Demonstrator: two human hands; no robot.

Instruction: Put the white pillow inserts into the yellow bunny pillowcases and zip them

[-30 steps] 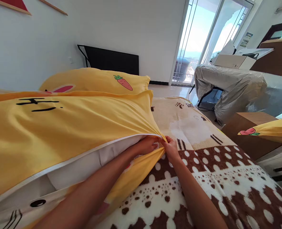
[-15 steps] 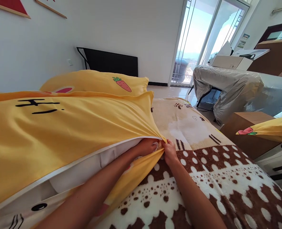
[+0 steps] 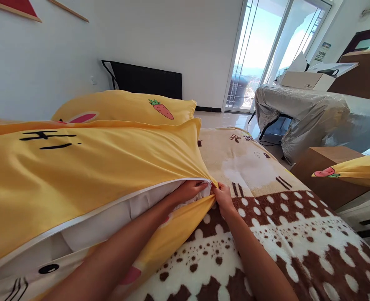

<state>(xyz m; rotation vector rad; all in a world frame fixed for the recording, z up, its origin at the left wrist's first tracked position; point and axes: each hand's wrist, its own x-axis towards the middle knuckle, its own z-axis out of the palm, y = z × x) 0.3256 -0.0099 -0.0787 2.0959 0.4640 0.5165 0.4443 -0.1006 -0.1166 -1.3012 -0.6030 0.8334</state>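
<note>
A yellow pillowcase (image 3: 116, 167) printed with "Hi" and a rabbit face lies across the bed, its white-edged zip opening gaping along the near side. Inside it shows a white pillow (image 3: 144, 200). My left hand (image 3: 189, 190) reaches through the opening, its fingers closed on the pillow's end near the right corner of the case; some fingertips are hidden. Just to the right, my right hand (image 3: 224, 198) pinches the gathered corner of the pillowcase from outside.
Under the case spreads a brown-and-cream patterned blanket (image 3: 260, 230). Behind lies another yellow pillow (image 3: 125, 104) with a carrot print. At right are a cardboard box (image 3: 329, 179), yellow fabric (image 3: 357, 169) and a plastic-covered table (image 3: 310, 104). A black headboard (image 3: 147, 81) stands behind.
My left hand has shifted slightly within the opening, and more white pillow shows near the corner. My right hand keeps its pinch on the pillowcase.
</note>
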